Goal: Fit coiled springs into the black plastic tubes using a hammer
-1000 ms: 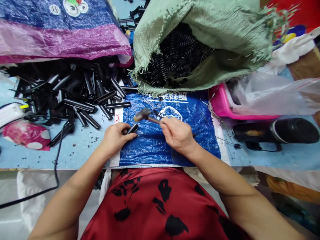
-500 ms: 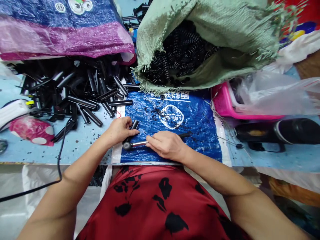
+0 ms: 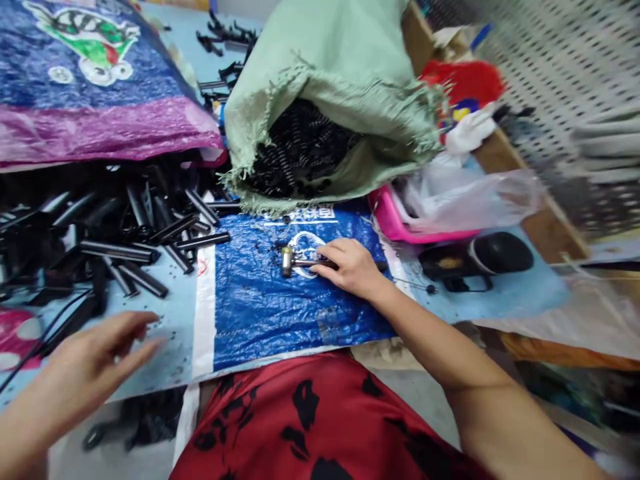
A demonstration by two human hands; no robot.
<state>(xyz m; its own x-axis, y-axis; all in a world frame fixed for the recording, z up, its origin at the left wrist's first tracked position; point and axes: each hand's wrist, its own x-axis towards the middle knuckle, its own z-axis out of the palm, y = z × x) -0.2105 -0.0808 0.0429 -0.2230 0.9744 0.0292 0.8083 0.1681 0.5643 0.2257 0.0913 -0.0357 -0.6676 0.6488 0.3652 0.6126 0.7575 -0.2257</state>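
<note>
Noted at far left: a polka-dot bundle (image 3: 19,337), cut off by the frame edge. Found just right of it: the left hand (image 3: 95,363), blurred, with its grip spread apart between fingers and thumb and nothing visible held in it. Observed beyond that hand: a pile of black tube pieces (image 3: 119,251), loose and numerous, on the pale blue surface (image 3: 175,350). Judged from the pile as work far from complete; cannot tell treated pieces from untreated, nor give any count of those done.

Seen next: a blue sheet (image 3: 265,313) laid over the surface. Located there: the hammer (image 3: 287,261), with head to the left and well apart from the pile. Cannot confirm contact between head and sheet. Found no tube piece at the hammer head; judged as a gap between pieces.

Recorded behind: a green sack (image 3: 360,87), mouth agape, with dark ridged pieces (image 3: 300,143) inside. Checked at the right hand (image 3: 350,269): grip curled around the hammer's handle. Noted farther right: a pink tray (image 3: 389,215), then a black flask (image 3: 493,253) on its side.
</note>
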